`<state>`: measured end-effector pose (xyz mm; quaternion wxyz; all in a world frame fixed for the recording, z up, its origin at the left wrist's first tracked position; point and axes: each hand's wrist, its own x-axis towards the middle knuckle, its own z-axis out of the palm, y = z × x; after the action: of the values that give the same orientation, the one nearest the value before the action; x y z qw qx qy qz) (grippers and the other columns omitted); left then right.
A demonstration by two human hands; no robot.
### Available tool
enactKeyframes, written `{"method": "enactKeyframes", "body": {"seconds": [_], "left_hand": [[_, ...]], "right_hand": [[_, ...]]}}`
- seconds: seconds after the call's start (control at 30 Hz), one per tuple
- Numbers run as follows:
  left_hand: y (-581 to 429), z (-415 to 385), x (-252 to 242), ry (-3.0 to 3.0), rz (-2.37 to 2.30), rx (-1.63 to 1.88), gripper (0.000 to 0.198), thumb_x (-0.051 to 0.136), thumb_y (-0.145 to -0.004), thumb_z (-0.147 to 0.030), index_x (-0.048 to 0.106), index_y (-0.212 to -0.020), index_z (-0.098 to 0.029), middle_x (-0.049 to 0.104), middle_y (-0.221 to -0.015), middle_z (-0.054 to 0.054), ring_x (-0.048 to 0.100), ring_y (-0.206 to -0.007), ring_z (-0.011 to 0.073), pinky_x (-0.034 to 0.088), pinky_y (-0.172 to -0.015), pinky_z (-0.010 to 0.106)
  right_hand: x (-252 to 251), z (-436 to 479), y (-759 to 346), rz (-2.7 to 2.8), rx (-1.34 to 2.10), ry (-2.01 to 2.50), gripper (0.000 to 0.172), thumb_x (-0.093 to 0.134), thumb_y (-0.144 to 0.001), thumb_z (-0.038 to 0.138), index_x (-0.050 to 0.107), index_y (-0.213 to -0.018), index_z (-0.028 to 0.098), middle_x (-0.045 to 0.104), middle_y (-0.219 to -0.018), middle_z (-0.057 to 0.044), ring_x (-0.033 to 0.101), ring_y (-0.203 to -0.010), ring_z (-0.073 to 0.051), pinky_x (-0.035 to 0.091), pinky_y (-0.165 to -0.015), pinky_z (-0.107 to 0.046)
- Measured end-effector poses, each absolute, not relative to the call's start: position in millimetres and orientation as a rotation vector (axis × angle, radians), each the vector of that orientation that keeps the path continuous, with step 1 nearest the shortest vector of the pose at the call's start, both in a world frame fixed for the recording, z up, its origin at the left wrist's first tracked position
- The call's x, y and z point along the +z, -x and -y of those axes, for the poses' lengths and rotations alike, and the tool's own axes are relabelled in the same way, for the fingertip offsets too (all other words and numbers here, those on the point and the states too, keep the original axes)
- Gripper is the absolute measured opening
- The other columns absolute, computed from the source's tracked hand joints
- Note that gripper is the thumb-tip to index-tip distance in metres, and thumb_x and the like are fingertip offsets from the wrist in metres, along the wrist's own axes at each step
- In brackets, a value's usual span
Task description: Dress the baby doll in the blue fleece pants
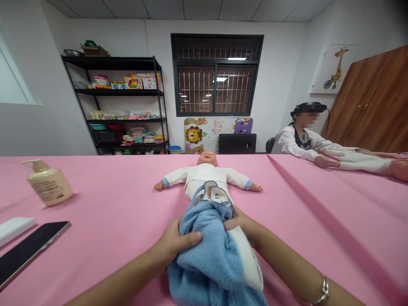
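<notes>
Head view, the only one: a baby doll [207,174] flat on its back on a pink-covered surface [318,212], arms spread wide, probably a pose that leaves the middle of the body open to reach. Across the doll's lower half, a blue fleece towel [210,250] with a pale lining [247,259], bunched rather than smoothed and trailing toward the camera. Left hand [174,246] on the near side of the doll, curled and pinching a thick fold of fleece under the thumb. Right hand [245,227] close to the doll's waist, gripping the towel's lined edge, its fingers hidden beneath the cloth. The two grips, on either side of the doll, seemingly keeping the towel centred and taut. Left of the doll, a pump bottle [49,182], a white box [14,229] and a black phone [32,250], all likely set aside within reach but clear of the towel. Beyond the doll, a metal shelf [113,102] of baby goods. Right of the doll, a co-worker [296,142] seated, one hand [325,161] resting on a second doll [357,160].
</notes>
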<state>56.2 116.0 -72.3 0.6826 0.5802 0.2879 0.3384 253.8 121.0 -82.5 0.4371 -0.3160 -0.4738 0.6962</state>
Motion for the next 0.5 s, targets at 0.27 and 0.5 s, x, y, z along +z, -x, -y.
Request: {"method": "enactKeyframes", "body": {"seconds": [0.27,0.5], "left_hand": [[-53,-138,-82,-1.390,-0.991,1.203,0.047,0.072,-0.063,-0.046,0.062,-0.095,-0.013,0.065,-0.094,0.008,0.058,-0.092,0.0267,0.047,-0.081,0.033],[-57,-132,-81,-1.079,-0.852,1.104,0.050,0.062,-0.075,-0.043,0.050,-0.119,-0.021,0.060,-0.111,0.008,0.058,-0.099,0.0244,0.045,-0.089,0.036]], "right_hand": [[-81,-119,-255,1.453,1.573,0.965,0.048,0.063,-0.052,0.017,0.049,-0.098,0.011,0.057,-0.087,-0.004,0.055,-0.078,-0.019,0.047,-0.069,-0.027],[-74,-106,-245,1.757,1.477,0.897,0.052,0.064,-0.065,0.021,0.050,-0.114,0.012,0.054,-0.110,-0.007,0.052,-0.101,-0.022,0.046,-0.087,-0.032]]}}
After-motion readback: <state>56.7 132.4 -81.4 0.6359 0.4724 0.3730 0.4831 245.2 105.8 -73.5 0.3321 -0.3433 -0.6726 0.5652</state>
